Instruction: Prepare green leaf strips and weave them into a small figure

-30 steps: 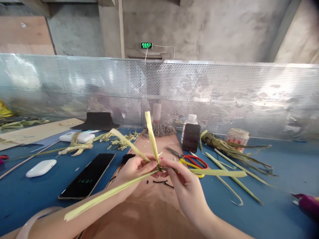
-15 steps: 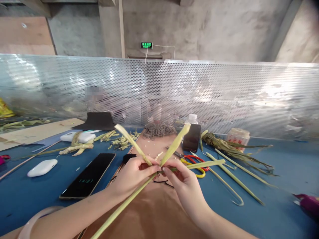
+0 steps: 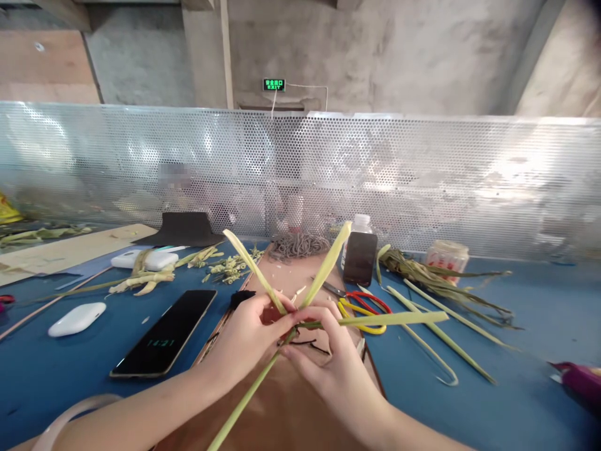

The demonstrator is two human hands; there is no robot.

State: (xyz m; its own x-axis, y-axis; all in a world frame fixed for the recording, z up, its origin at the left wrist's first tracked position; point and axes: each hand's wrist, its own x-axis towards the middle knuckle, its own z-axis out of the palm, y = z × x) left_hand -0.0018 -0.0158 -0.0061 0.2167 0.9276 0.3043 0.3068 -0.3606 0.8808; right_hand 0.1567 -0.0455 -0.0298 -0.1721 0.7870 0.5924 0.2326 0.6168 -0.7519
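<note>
Several pale green leaf strips [image 3: 328,266] cross at a small knot between my two hands. Two of their ends point up and away in a V, one points right, and one long strip [image 3: 248,394] runs down toward me. My left hand [image 3: 253,326] is closed, pinching the crossing between thumb and fingers. My right hand [image 3: 333,351] curls around the crossing from the right, its index finger bent over the strips and its thumb at the top of the lower strip. Fingers hide part of the knot. Beneath lies a brown board [image 3: 300,266] with dark thread bits.
Red-and-yellow-handled scissors [image 3: 366,313] lie right of my hands. Leaf strips [image 3: 451,351] and a dried leaf bundle [image 3: 422,282] lie farther right. A phone [image 3: 164,335] and white case [image 3: 77,319] lie left. Grey cord [image 3: 300,245], a bottle [image 3: 361,222] and perforated metal screen [image 3: 422,175] stand behind.
My right thumb has moved down and left, away from my index finger, to the lower strip. The right-hand strip reaches farther right, and the lower strip hangs more steeply.
</note>
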